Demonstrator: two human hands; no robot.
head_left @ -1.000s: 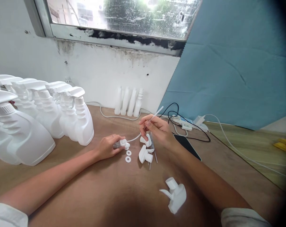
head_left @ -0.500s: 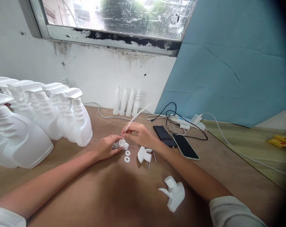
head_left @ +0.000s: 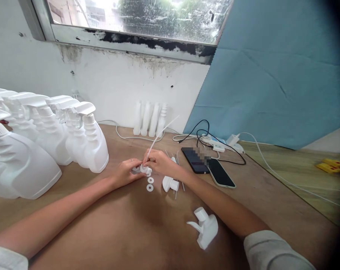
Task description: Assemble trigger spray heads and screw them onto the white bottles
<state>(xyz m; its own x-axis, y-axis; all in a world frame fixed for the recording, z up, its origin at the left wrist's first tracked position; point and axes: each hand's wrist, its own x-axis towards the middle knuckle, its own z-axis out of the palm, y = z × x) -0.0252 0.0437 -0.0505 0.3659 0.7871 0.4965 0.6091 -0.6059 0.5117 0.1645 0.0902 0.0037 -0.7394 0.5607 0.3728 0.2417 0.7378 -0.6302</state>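
Observation:
My left hand is closed on a white trigger sprayer head, its round neck turned up toward me. In a pinch, my right hand holds a thin white dip tube by its lower end, right at that neck; whether the tube sits inside is hidden by the fingers. The tube's free end slants up and to the right. Just below the hands lie two flat white washers. A second sprayer head rests under my right wrist beside several thin tubes, and a third sprayer head lies nearer me.
Several white spray bottles crowd the left side. Slim white bottles stand against the wall. Two phones lie on the right, before a power strip and tangled cables. A yellow object is at far right.
My right hand has moved slightly down and left, bringing the tube's lower end to the sprayer neck. The left hand still holds the sprayer head. The view has shifted a little.

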